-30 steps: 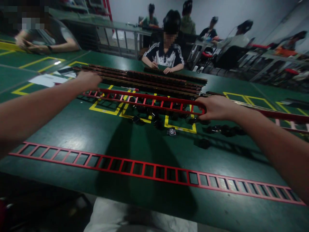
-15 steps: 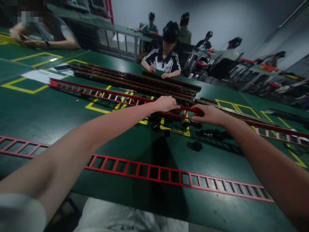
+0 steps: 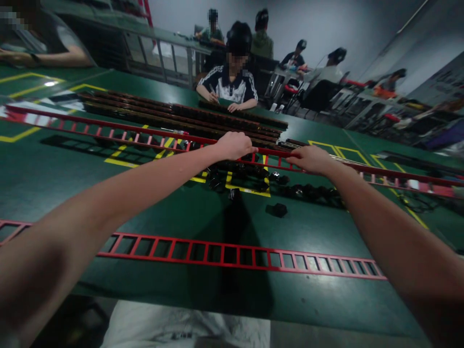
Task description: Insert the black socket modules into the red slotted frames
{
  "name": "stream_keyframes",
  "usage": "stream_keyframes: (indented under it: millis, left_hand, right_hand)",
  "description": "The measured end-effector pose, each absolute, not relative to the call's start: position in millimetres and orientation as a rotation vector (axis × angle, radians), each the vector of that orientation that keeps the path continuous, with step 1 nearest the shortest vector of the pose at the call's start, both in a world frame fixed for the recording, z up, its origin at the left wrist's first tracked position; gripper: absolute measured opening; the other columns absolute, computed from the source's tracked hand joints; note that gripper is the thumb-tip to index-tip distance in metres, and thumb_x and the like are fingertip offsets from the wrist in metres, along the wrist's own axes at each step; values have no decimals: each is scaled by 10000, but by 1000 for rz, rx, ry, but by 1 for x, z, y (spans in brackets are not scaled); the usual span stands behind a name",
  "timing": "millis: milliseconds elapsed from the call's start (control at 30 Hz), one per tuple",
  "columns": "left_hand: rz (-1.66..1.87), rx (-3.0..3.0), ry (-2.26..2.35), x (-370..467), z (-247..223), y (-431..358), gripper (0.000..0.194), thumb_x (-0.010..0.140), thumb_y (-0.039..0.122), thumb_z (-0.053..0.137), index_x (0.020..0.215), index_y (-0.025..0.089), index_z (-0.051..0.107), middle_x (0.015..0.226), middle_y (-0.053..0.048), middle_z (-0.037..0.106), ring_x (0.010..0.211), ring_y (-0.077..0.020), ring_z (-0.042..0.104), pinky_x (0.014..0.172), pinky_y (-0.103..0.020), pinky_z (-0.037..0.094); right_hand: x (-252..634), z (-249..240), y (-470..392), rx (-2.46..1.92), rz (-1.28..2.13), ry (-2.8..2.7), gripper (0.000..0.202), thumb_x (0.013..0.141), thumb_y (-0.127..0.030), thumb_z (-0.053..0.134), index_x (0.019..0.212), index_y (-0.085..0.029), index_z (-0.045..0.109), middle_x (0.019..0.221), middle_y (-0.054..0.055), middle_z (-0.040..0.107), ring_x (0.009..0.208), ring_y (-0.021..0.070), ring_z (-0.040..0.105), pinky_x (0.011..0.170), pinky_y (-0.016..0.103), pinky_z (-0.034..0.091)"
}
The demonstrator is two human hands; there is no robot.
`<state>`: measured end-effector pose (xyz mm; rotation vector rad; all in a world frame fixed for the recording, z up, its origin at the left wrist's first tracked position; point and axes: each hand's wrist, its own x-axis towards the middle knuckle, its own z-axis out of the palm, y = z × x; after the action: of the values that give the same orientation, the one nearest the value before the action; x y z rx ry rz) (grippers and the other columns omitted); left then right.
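A long red ladder-shaped strip (image 3: 152, 140) spans the table, raised above the green surface, its shadow falling below the left end. My left hand (image 3: 235, 146) is closed round its upper rail near the middle. A short way to the right, my right hand (image 3: 308, 159) grips the same strip, thumb and fingers around the rail. Nearer to me, a second red ladder-shaped strip (image 3: 224, 263) lies flat on the table (image 3: 152, 285), partly covered by my left forearm. Several small black pieces (image 3: 279, 210) are scattered under and beside the held strip.
Beyond my hands lies a bundle of long dark bars (image 3: 188, 115), with thin rods (image 3: 348, 159) to its right. Yellow tape outlines (image 3: 250, 192) mark the table. Across it sits a person (image 3: 230, 84) with a pen; another person's arm (image 3: 65, 57) rests at far left. More people work behind.
The held strip has shifted left in view, with its left end reaching further out. My hands have stayed on it, slightly further apart. The whole view has turned a little.
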<state>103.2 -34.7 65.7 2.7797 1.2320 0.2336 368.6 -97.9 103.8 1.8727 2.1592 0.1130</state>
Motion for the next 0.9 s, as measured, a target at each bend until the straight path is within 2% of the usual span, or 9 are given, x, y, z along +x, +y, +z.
stream_keyframes:
  millis: [100,167,333,433,600,733,900]
  left_hand:
    - [249,2868,1321,94,69,-47,617,978,618,305,1072,192,742,1087,-138,695,1043,-304,632,885,-368,421]
    - [235,2876,1358,87,70,-57,614,970,633,317,1039,198,744,1051,-123,699,1017,-296,637,864,-358,422]
    - [242,2855,1390,68,74,-90,544,921,650,447,1009,186,717,1014,-95,687,974,-275,633,805,-326,425]
    - [323,2832,1357,51,79,-113,504,870,640,552,1001,173,688,1038,-79,664,958,-252,621,770,-300,421]
    - [463,2788,1271,16,83,-171,388,889,549,590,927,168,655,1020,-56,629,892,-203,604,680,-274,397]
    - [442,2816,1213,-9,67,-236,360,903,522,612,894,163,636,1070,-41,603,762,-141,598,592,-264,359]
    - [531,2867,1022,-22,33,-311,285,903,440,658,816,173,603,947,-9,618,757,-132,602,641,-279,388]
  right_hand:
    - [359,105,-113,1881,224,2159,456,927,-504,381,1008,-199,711,892,92,705,795,227,616,665,302,399]
    - [353,107,-122,1883,180,2173,470,911,-545,403,988,-190,702,905,96,702,792,228,614,656,300,398]
    - [348,115,-138,1896,-319,2251,596,866,-704,399,816,-179,677,754,65,661,660,194,572,606,308,404]
    - [342,113,-159,1962,-413,2338,618,876,-723,375,757,-184,654,687,57,630,617,183,547,590,315,400]
    - [312,92,-235,2072,-19,2520,452,906,-609,452,760,-211,612,823,72,648,718,202,577,596,295,378]
    - [287,63,-320,2145,227,2601,381,945,-541,453,798,-226,610,874,64,649,736,201,600,565,285,359]
    - [276,19,-408,2132,517,2747,234,934,-424,566,815,-227,607,898,58,693,751,205,631,654,315,422]
